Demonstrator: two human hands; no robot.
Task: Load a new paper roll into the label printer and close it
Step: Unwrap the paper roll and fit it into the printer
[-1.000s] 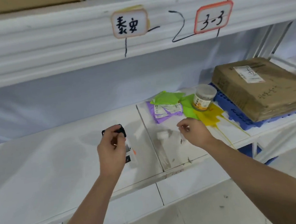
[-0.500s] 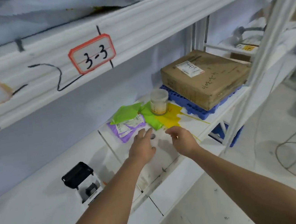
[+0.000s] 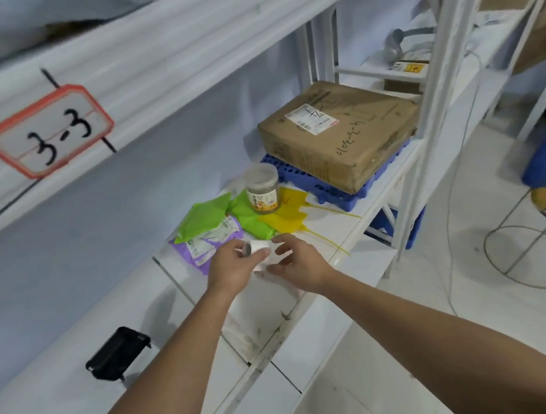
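Note:
A small white paper roll [image 3: 258, 249] with a dark core end is held above the white shelf [image 3: 309, 290]. My left hand [image 3: 234, 270] grips the roll from the left. My right hand [image 3: 299, 264] pinches its right side and loose paper end. The label printer [image 3: 117, 353] sits on the shelf at the lower left with its black lid raised; my left forearm hides its body.
Behind my hands lie green, purple and yellow mailer bags [image 3: 213, 226] and a clear jar [image 3: 262, 188]. A cardboard box [image 3: 341, 130] rests on a blue pallet [image 3: 350, 196] at the right. A shelf upright [image 3: 423, 119] and a wire stand [image 3: 529, 255] are to the right.
My left hand left the printer and went right to the roll on the shelf. Both hands now hold the roll lifted. The view has swung right.

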